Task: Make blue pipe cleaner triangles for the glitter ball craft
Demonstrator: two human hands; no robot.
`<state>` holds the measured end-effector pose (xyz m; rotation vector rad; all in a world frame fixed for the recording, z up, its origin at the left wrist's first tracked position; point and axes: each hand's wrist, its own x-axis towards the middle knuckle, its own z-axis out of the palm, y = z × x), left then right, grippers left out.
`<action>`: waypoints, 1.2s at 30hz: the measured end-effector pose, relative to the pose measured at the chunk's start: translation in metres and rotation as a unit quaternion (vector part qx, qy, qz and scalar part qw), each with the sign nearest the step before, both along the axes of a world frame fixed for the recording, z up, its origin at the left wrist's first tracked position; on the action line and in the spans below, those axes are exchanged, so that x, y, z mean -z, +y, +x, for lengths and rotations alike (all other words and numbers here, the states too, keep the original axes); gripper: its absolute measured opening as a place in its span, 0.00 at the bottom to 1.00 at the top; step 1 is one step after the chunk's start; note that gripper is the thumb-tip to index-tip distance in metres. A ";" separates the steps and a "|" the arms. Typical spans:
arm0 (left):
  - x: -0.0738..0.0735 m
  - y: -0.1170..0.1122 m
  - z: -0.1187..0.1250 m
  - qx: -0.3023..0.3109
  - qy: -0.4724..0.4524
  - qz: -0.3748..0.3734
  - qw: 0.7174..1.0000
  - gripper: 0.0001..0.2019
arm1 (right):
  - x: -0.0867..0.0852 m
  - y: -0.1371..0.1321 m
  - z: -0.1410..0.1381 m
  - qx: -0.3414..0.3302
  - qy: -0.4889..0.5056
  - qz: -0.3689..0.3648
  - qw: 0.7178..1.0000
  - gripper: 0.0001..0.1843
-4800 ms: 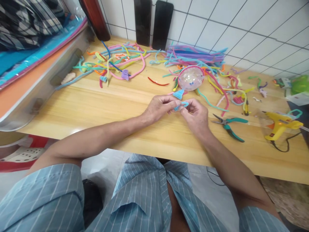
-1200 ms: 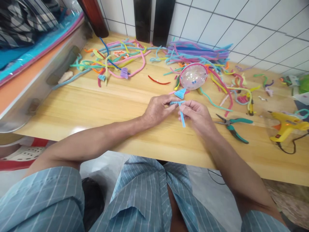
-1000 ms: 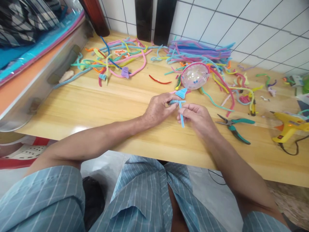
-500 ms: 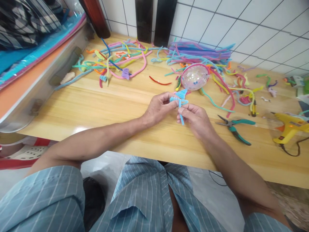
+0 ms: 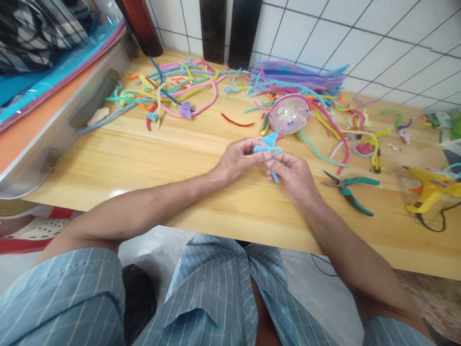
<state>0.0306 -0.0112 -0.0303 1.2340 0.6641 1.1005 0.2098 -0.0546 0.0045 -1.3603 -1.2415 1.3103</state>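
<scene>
My left hand (image 5: 246,156) pinches a light-blue pipe cleaner (image 5: 265,149) whose left part is wound into a tight coil. A narrow loop of it sticks out to the right. My right hand (image 5: 289,170) grips the tail of the same pipe cleaner between thumb and fingers, and a short end pokes out below. Just behind the fingers is a flat blue triangular piece (image 5: 270,139) made of rows of pipe cleaner. Beyond it sits a clear, pink-rimmed round container (image 5: 290,114).
Pliers with teal handles (image 5: 351,188) and a yellow glue gun (image 5: 430,190) lie to the right. A bundle of pipe cleaners (image 5: 298,79) rests by the tiled wall. Loose coloured pieces (image 5: 180,91) spread at back left, near a plastic bin (image 5: 68,115). A red strip (image 5: 237,120) lies mid-table.
The pipe cleaner's tail, which hung down across the loop, now runs lower right under my left thumb. My right hand has shifted slightly with it; the left hand barely moved.
</scene>
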 end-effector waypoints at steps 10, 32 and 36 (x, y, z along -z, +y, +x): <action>-0.002 0.001 0.000 -0.015 0.013 -0.005 1.000 0.27 | -0.002 -0.001 0.001 -0.008 -0.042 0.038 0.998 0.12; 0.001 0.000 0.000 -0.010 -0.051 -0.119 0.991 0.21 | 0.002 0.000 0.004 -0.012 -0.067 0.069 0.995 0.12; 0.001 0.000 0.000 -0.019 -0.045 -0.125 0.991 0.21 | 0.001 0.000 0.002 -0.009 -0.067 0.069 0.995 0.11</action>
